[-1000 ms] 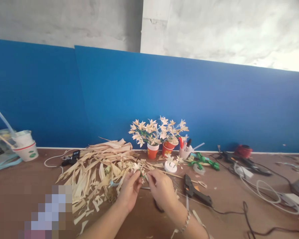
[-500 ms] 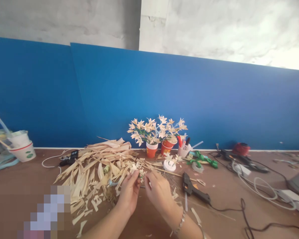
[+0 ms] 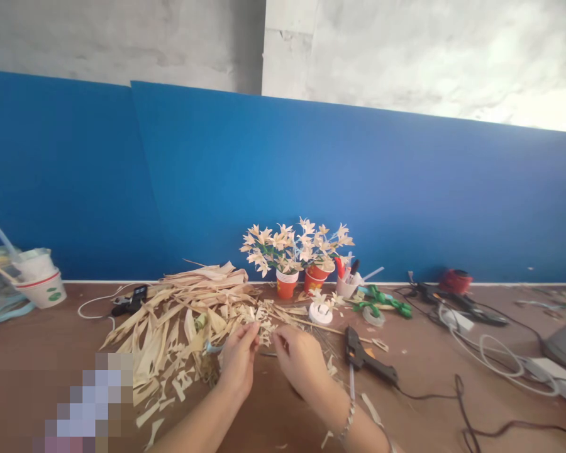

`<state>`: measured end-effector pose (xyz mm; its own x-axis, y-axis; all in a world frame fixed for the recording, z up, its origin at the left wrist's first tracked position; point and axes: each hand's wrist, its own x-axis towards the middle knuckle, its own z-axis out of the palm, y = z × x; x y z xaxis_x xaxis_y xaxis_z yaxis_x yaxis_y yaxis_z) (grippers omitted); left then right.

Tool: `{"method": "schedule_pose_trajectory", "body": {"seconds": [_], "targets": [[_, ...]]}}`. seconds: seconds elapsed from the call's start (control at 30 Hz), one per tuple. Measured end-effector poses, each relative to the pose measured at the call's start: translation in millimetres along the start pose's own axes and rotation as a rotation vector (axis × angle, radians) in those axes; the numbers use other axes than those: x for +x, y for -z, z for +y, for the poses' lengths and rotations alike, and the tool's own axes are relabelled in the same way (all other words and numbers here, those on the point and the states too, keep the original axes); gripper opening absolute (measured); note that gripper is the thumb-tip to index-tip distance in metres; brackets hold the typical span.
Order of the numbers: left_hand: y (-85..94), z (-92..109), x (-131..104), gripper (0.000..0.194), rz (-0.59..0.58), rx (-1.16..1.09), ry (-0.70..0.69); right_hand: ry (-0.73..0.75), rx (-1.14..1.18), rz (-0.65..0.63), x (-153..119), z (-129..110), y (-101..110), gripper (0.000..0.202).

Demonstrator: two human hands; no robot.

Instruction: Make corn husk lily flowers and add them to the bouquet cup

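Small pale flower pieces lie on the brown table, just beyond the fingertips of the two hands, near the middle of the scene. The left hand is raised with thumb and fingers drawn together; the right hand faces it across a narrow gap, fingers curled and tips pointing toward the left hand. From where I stand the fingertips are too small to make out, so I cannot tell whether either hand grips anything. A bracelet circles the right wrist.

To the left of the hands spreads a heap of dry, straw-coloured strips, with a small black device at its far left edge. On the far side of the hands stand two orange-red cups full of pale blossoms, and just right of them a white holder with pens. Nearer is a round white container topped with blossoms. To the right lie a black glue gun and, farther back, a green bundle. A blue partition runs behind everything.
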<state>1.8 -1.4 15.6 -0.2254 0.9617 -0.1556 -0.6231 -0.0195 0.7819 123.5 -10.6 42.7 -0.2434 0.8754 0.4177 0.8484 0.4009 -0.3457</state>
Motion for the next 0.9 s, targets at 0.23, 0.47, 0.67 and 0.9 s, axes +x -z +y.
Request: {"method": "schedule_pose_trajectory", "body": {"seconds": [0.23, 0.47, 0.67, 0.9], "targets": [[1.8, -0.8, 1.8, 0.030, -0.028, 0.085, -0.026, -0.057, 0.051, -0.077, 3.2, 4.2, 5.0, 0.019], [4.1, -3.0, 4.2, 0.030, -0.066, 0.076, 0.049, -0.051, 0.142, -0.009, 5.4, 7.1, 0.8, 0.019], [2.9, -1.8, 4.4, 0.028, -0.070, 0.010, 0.077, -0.045, 0.181, 0.040, 6.4, 10.7, -1.2, 0.017], [0.8, 0.3, 2.2, 0.025, -0.073, -0.105, 0.140, -0.081, 0.243, 0.029, 7.8, 10.0, -0.7, 0.016]]}}
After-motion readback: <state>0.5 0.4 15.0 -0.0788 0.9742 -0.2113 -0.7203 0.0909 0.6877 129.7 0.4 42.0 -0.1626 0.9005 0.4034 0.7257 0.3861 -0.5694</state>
